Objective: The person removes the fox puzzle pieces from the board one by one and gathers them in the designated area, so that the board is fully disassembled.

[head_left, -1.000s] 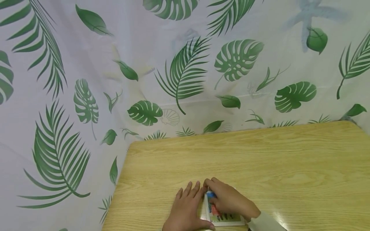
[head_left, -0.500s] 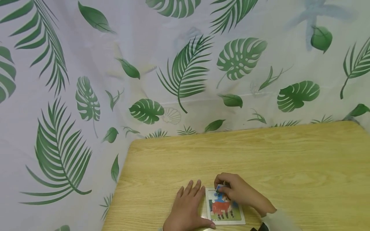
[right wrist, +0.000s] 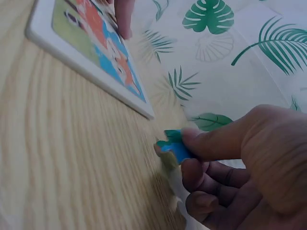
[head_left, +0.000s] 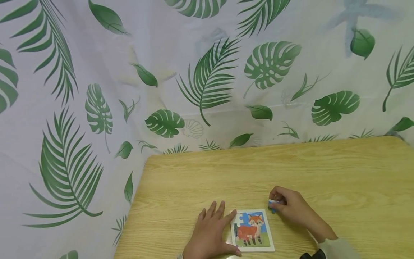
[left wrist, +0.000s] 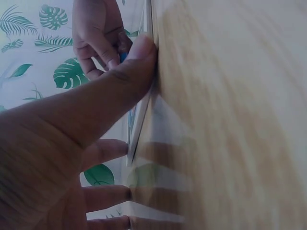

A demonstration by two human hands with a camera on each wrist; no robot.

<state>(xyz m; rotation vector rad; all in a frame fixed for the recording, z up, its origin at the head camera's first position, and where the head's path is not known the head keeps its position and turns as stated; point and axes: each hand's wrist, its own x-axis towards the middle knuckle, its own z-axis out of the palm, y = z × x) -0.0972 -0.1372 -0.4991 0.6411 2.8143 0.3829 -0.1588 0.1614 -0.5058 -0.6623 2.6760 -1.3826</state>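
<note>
A jigsaw puzzle of a fox in a white frame [head_left: 255,249] lies flat on the table. Its upper left corner shows a white gap. My left hand [head_left: 208,232] is spread on the table along the puzzle's left side, with index finger and thumb touching the frame. To the right of the puzzle, my right hand [head_left: 295,210] pinches a blue puzzle piece [head_left: 273,204] between thumb and fingers. The right wrist view shows this puzzle piece [right wrist: 178,149] as blue and green, close to the tabletop.
The wood-grain table [head_left: 194,180] extends behind and to the right of the hands. A white cloth with green leaves [head_left: 155,72] hangs along its back and left edges.
My right hand has lifted the puzzle piece from the puzzle's upper left corner and carried it right, beyond the frame. My left hand has stayed in place.
</note>
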